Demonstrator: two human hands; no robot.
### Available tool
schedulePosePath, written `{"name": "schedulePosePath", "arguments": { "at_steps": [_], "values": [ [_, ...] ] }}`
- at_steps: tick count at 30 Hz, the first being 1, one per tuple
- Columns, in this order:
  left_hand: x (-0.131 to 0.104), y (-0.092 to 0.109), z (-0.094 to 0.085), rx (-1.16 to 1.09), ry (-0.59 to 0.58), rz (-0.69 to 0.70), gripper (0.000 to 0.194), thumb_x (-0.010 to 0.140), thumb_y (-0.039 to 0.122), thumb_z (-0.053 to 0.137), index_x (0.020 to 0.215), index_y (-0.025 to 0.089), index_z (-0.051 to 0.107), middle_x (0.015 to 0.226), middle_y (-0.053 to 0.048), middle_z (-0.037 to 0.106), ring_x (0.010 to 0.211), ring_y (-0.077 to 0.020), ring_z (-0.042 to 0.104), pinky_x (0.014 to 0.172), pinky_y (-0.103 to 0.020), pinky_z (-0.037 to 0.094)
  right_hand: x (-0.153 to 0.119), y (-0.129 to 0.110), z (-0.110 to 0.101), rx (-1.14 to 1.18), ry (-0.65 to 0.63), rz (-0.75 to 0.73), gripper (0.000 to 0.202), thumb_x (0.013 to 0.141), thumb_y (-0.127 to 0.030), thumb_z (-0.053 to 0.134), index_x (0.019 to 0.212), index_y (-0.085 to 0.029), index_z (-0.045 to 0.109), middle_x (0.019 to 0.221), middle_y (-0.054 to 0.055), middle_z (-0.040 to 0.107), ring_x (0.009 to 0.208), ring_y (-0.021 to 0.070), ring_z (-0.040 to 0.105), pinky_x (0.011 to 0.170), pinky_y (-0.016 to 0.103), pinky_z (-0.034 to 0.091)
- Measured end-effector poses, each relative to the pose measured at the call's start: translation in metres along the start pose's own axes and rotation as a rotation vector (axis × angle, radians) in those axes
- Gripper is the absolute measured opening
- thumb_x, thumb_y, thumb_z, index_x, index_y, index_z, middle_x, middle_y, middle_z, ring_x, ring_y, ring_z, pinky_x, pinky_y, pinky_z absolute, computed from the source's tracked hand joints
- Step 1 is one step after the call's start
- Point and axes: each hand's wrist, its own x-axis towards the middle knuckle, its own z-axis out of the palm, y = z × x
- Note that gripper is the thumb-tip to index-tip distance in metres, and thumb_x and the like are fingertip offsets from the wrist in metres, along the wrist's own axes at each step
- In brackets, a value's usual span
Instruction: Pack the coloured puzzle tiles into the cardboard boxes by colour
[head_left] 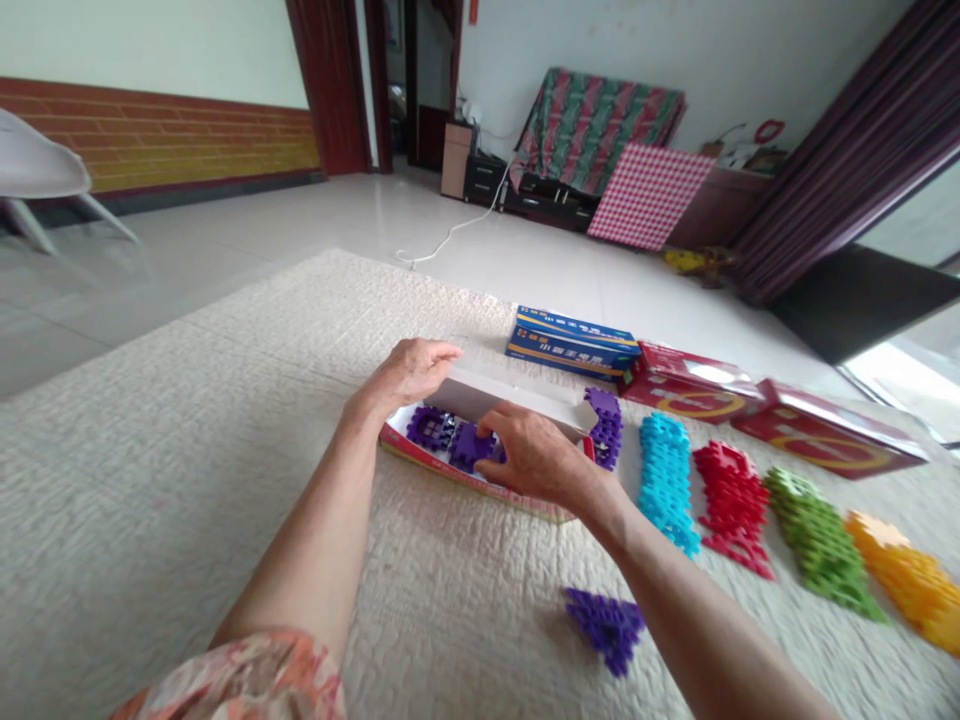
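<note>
A shallow white box with a red edge [427, 461] lies open on the cream mat, its flap raised at the back. Inside it are purple interlocking pieces [430, 428]. My left hand [411, 375] is at the box's back left corner by the flap, its fingers close together; whether they pinch the flap is hidden. Reaching into the box, my right hand [529, 455] grips a flat purple piece [468, 446] between thumb and fingers. Purple pieces [604, 428] stand beside the box's right end, and a purple triangular piece [607, 630] rests in front.
Rows of blue [666, 480], red [733, 505], green [821, 540] and orange pieces [907, 580] lie to the right. Behind them stand blue boxes [570, 350] and red boxes [686, 382]. A white chair [41, 165] is at the far left.
</note>
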Motion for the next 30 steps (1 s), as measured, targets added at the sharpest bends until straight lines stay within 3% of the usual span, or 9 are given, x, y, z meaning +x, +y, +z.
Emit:
{"name": "schedulePosePath", "arguments": {
  "at_steps": [5,9,13,17,20,24,30],
  "values": [
    [0.000,-0.002,0.000,0.002,0.005,0.010,0.035,0.083,0.019,0.050,0.111,0.024,0.071,0.112,0.000,0.072,0.101,-0.0153,0.067,0.095,-0.028,0.049,-0.004,-0.002,-0.003,0.035,0.058,0.015,0.024,0.073,-0.026,0.068,0.095,-0.017,0.064,0.096,0.006,0.064,0.077,0.0150,0.059,0.070,0.026,0.042],
    [0.000,-0.002,0.000,0.031,0.002,0.029,0.036,0.083,0.020,0.049,0.112,0.024,0.071,0.112,0.000,0.072,0.102,-0.0160,0.067,0.095,-0.028,0.049,-0.029,0.008,-0.025,0.155,0.258,0.044,0.009,0.081,-0.023,0.059,0.085,-0.017,0.063,0.084,0.003,0.063,0.068,0.0106,0.056,0.065,0.024,0.041],
    [-0.001,0.004,-0.003,0.063,-0.004,0.006,0.036,0.083,0.021,0.050,0.112,0.023,0.072,0.113,-0.002,0.072,0.102,-0.0174,0.068,0.096,-0.028,0.049,-0.071,0.052,-0.037,0.129,0.554,0.223,0.012,0.083,-0.026,0.055,0.081,-0.019,0.065,0.075,0.001,0.063,0.065,0.0120,0.058,0.064,0.025,0.044],
    [0.000,0.006,-0.003,0.074,-0.002,-0.022,0.037,0.080,0.025,0.051,0.110,0.023,0.073,0.112,-0.002,0.072,0.101,-0.0201,0.068,0.095,-0.030,0.050,-0.109,0.103,-0.026,0.019,0.671,0.461,0.016,0.083,-0.026,0.053,0.084,-0.020,0.067,0.084,0.004,0.067,0.072,0.0153,0.061,0.070,0.028,0.046],
    [0.001,0.002,-0.001,0.073,0.000,-0.043,0.038,0.078,0.028,0.050,0.108,0.025,0.074,0.110,0.001,0.073,0.100,-0.0199,0.068,0.095,-0.028,0.050,-0.118,0.116,-0.009,-0.030,0.639,0.484,0.018,0.083,-0.026,0.054,0.092,-0.020,0.069,0.092,0.006,0.067,0.082,0.0184,0.063,0.077,0.031,0.047],
    [0.003,-0.006,0.001,0.066,0.006,-0.018,0.039,0.076,0.033,0.050,0.106,0.026,0.074,0.110,0.002,0.073,0.104,-0.0203,0.067,0.097,-0.026,0.048,-0.110,0.107,0.007,-0.126,0.538,0.480,0.020,0.085,-0.026,0.054,0.097,-0.020,0.069,0.097,0.007,0.066,0.093,0.0213,0.060,0.084,0.033,0.044],
    [0.003,-0.012,0.003,0.068,0.003,-0.017,0.046,0.076,0.038,0.048,0.111,0.023,0.072,0.112,-0.001,0.073,0.104,-0.0216,0.067,0.096,-0.027,0.048,-0.095,0.101,0.015,-0.229,0.407,0.562,0.020,0.084,-0.025,0.057,0.101,-0.022,0.068,0.102,0.007,0.064,0.096,0.0223,0.056,0.082,0.034,0.038]
  ]
}}
